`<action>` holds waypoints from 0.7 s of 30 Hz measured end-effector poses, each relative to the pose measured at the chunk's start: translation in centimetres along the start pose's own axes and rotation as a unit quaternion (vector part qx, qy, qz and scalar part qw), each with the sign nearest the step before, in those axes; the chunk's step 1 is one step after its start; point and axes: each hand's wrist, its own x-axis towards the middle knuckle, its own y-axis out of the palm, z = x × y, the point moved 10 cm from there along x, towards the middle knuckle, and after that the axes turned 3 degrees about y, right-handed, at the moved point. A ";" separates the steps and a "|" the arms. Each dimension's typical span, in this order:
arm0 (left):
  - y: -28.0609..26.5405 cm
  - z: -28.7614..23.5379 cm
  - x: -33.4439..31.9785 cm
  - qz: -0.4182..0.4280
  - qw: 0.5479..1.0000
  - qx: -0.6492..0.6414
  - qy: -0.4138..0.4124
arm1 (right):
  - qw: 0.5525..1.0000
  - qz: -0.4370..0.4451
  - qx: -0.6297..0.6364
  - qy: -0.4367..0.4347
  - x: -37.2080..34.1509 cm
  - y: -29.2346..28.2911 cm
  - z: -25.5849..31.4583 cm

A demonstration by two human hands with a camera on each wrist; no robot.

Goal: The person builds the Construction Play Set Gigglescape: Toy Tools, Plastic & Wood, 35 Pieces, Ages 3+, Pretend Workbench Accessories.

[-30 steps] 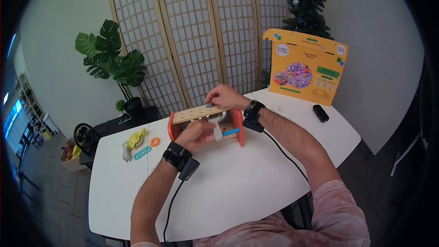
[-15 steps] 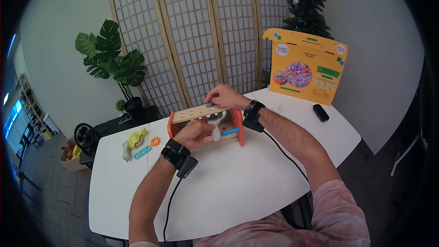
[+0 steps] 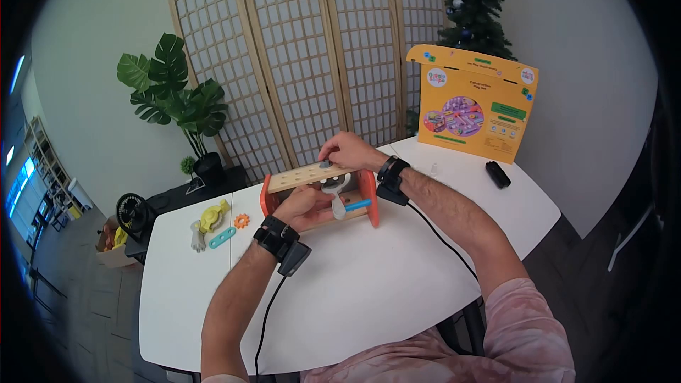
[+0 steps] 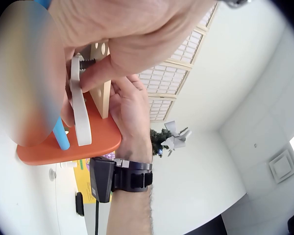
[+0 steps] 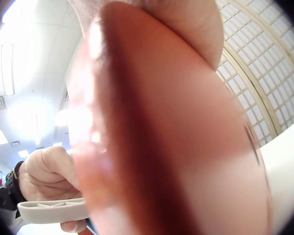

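Note:
A toy workbench stands on the white table, with a holed wooden top (image 3: 298, 176) between red side panels (image 3: 367, 195). My left hand (image 3: 303, 202) is under its front edge, gripping a pale grey toy wrench (image 3: 338, 206). In the left wrist view, the wrench (image 4: 81, 117) sits at the end of a dark threaded bolt (image 4: 88, 63) that comes through the wooden board (image 4: 104, 98). Above the board, my right hand (image 3: 351, 149) pinches the grey bolt head (image 3: 325, 164). A blue rod (image 3: 358, 205) juts out below the wrench. The red panel blocks most of the right wrist view.
Left on the table lie a yellow toy piece (image 3: 211, 216), a grey piece (image 3: 197, 237), a teal strip with holes (image 3: 222, 237) and an orange gear (image 3: 242, 221). A yellow box (image 3: 472, 110) stands at the back right, near a black case (image 3: 498, 175). Cables trail from both wrists.
My left hand and the wrench handle swung slightly left, then back to the right. The right hand stays at the bolt head, and the workbench keeps its place.

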 end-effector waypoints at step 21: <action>-0.1 0.2 -0.2 -0.026 1.000 -0.005 -0.014 | 1.000 0.004 -0.002 -0.023 0.0 0.1 0.3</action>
